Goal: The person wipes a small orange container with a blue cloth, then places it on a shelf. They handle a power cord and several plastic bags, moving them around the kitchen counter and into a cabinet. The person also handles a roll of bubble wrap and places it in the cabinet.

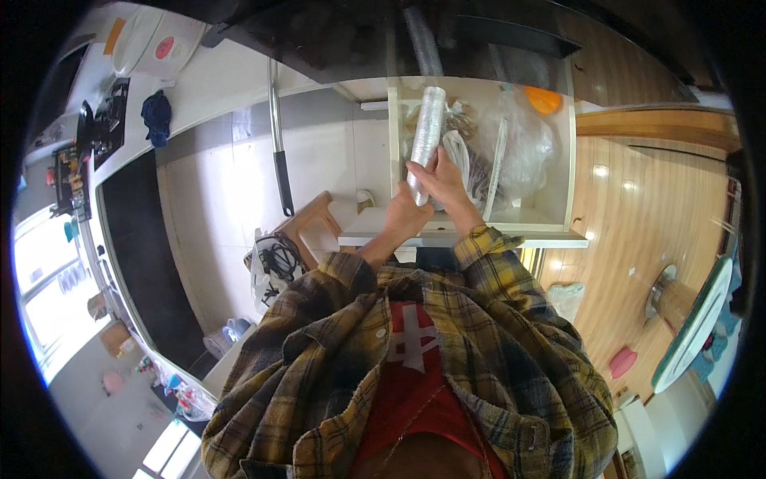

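A roll of clear plastic film (pixel 429 120) is held between my two hands over an open white drawer (pixel 547 220). My left hand (pixel 408 212) grips its lower end. My right hand (pixel 446 179) clasps the roll a little higher, thumb across its side. In the drawer lie clear plastic bags (pixel 523 149), a long narrow white strip (pixel 498 161), a white bundled item (pixel 456 149) and an orange object (pixel 542 100) in the far right corner. The part of the drawer under my hands is hidden.
Beyond the drawer stands a glossy dark cabinet front (pixel 479 42). To the left are a black-handled metal pole (pixel 281 167), a beige stool (pixel 317 221) and a plastic bag with dark items (pixel 275 263). A white counter (pixel 221 84) runs farther left; wooden flooring (pixel 616 221) lies right.
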A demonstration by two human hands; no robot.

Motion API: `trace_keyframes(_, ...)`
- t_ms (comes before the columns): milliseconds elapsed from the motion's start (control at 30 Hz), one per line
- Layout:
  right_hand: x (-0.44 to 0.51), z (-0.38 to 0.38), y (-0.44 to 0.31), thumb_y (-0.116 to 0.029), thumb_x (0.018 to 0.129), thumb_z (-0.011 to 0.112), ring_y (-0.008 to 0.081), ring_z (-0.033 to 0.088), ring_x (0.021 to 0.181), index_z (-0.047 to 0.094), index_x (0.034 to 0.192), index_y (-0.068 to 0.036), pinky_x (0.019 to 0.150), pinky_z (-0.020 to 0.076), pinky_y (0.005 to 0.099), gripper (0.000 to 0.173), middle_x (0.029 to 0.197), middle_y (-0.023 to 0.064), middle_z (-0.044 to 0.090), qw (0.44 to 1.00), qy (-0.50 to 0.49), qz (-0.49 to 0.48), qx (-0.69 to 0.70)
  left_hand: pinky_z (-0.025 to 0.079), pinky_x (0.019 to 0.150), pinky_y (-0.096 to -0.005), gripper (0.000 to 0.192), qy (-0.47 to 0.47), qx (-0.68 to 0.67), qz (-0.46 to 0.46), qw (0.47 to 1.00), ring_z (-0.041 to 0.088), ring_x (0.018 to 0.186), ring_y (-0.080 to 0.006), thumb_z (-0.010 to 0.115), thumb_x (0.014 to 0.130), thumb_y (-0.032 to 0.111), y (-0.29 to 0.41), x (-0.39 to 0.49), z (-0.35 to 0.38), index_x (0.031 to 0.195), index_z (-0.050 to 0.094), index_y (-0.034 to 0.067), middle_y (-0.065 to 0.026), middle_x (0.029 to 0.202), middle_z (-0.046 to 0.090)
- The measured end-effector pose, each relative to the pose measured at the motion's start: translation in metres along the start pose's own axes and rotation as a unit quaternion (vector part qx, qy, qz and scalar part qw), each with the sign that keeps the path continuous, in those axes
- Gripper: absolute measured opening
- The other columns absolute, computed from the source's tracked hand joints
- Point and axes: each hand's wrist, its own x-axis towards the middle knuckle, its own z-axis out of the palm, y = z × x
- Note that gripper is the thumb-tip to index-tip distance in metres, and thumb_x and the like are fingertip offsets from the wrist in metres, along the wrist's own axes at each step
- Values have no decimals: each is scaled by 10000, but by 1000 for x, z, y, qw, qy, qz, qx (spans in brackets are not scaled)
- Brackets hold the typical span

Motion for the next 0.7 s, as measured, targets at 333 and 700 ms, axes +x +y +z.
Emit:
trace_keyframes(333,100,33,36,-155,724,653,350,591,915,522,1043,55,792,474,423,404,986,220,595,989,-67,72,-115,449,995,-360,866,-79,-251,48,964,372,1301,-312,711,825,217,-10,-42,-24,1439,149,-20,-194,1429,331)
trace_keyframes(700,152,71,111,-461,859,499,419,445,1174,466,1294,-10,1004,336,488,628,1252,265,503,786,-118,-85,-601,505,848,-312,315,113,-408,-75,903,625,970,-183,582,921,157,-119,-197,-108,1185,572,-14,-138,1056,644)
